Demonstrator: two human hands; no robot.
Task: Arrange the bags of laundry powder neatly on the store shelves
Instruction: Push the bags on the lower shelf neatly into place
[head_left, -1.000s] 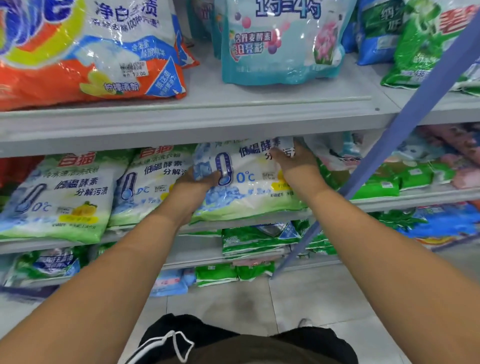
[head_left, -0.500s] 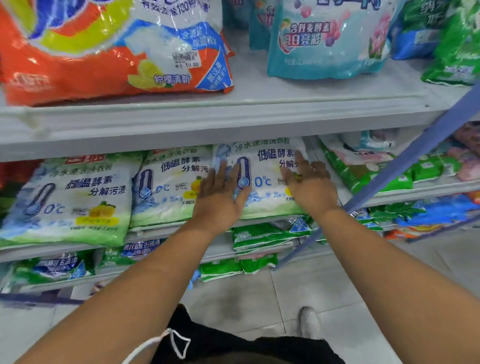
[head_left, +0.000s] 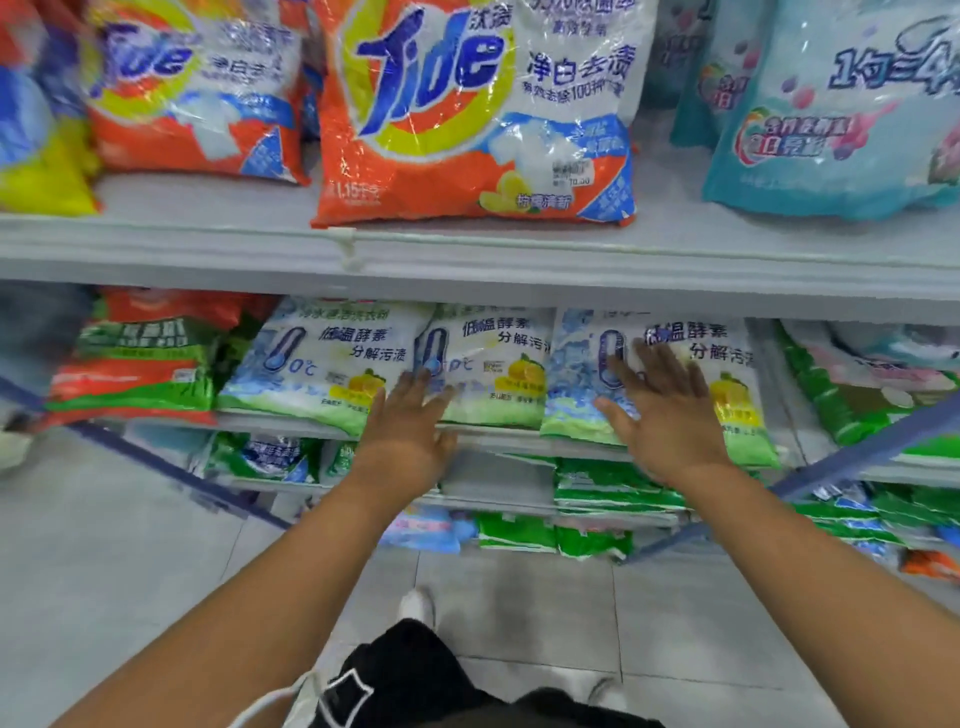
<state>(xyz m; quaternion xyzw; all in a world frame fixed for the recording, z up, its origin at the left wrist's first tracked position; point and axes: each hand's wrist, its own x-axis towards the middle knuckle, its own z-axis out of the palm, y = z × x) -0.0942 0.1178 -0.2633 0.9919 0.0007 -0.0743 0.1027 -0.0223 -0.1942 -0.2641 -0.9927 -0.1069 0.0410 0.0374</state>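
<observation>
Three matching white, blue and green bags of laundry powder lie side by side, slanted face-up, on the middle shelf (head_left: 519, 441). The right hand (head_left: 670, 410) lies flat, fingers straight and spread wide, on the right bag (head_left: 675, 358), covering its lower centre; the bag's printed top edge shows beyond the fingertips and its green bottom corner sits just to the right of the wrist. The left hand (head_left: 410, 431) is likewise open with fingers spread, its fingertips over the lower left of the middle bag (head_left: 493, 369), at the seam where that bag meets the left bag (head_left: 322, 364); whether the palm presses down cannot be told. The left bag lies immediately to the left of the left hand's fingers. Further left of that hand sits a red and green bag (head_left: 140, 358). Above both hands, the upper shelf (head_left: 519, 260) carries an orange Tide bag (head_left: 467, 119) directly over the left hand, a second orange bag (head_left: 192, 88) to its left, and a teal bag (head_left: 841, 114) up and to the right of the right hand. Below the hands, green bags (head_left: 613, 483) lie stacked on the lower shelves. A blue slanted bar (head_left: 857, 457) passes to the right of the right forearm.
</observation>
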